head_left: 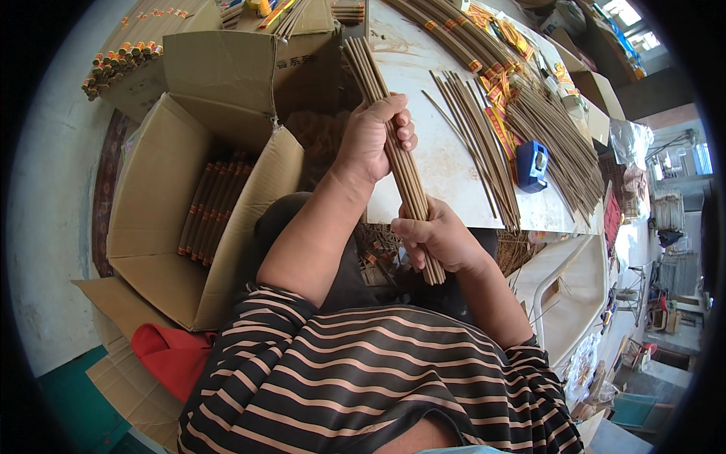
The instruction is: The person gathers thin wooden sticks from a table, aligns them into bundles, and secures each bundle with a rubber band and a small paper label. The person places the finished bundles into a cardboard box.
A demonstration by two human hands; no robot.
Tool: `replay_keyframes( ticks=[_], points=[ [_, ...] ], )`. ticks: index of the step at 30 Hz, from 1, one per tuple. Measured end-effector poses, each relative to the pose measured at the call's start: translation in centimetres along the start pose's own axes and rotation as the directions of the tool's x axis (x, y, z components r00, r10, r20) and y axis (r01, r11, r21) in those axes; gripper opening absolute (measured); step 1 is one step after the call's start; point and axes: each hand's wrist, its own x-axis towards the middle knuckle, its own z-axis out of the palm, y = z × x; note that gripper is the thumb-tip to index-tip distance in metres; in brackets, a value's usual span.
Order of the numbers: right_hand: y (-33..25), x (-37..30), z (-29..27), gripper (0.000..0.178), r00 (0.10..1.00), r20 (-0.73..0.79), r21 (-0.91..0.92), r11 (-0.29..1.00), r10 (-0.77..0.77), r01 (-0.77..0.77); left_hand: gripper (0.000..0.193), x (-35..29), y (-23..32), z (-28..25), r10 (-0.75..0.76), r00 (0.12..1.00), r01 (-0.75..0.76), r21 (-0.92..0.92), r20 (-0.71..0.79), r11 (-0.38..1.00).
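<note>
A bundle of long brown incense sticks (406,168) slants in front of me, its upper end over the table edge and its lower end above my lap. My left hand (376,136) is wrapped round the upper half of it. Lower down, my right hand (439,236) grips the same bundle, thumb across the front. Loose incense sticks (484,151) lie on the white table (408,68) to the right, with a larger pile of sticks (556,140) beyond them. A blue tape dispenser (532,166) stands between these sticks. Red and yellow paper bands (497,121) lie among them.
An open cardboard box (155,204) on my left holds banded bundles (215,208). Further banded bundles (125,60) are stacked on a box at the far left. More bundles (454,38) lie at the table's back. A white tub (571,295) stands to my right, a red cloth (170,356) lower left.
</note>
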Motion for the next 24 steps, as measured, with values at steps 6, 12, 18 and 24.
replay_keyframes(
  ticks=[6, 12, 18, 24],
  points=[
    [0.6, 0.6, 0.3, 0.016, 0.974, -0.209, -0.404, 0.915, -0.083, -0.009, 0.014, -0.1, -0.6, -0.1, 0.024, 0.987, -0.004, 0.129, -0.158, 0.992],
    [-0.2, -0.8, -1.5, 0.014, 0.993, 0.108, 0.22, 0.973, 0.041, -0.064, 0.02, 0.5, -0.6, -0.3, -0.062, 0.985, 0.084, -0.127, 0.164, 0.988],
    [-1.1, -1.0, -2.4, 0.013, 1.0, -0.012, -0.021, 1.0, -0.01, 0.01, 0.021, -0.7, -3.8, 1.5, -0.173, 0.977, 0.178, -0.036, 0.124, 0.983],
    [-0.7, -3.5, -5.0, 0.016, 0.997, 0.021, -0.029, 0.997, 0.068, -0.068, 0.024, 1.4, -3.3, 2.1, -0.071, 0.996, 0.075, -0.096, 0.048, 0.993]
  ],
)
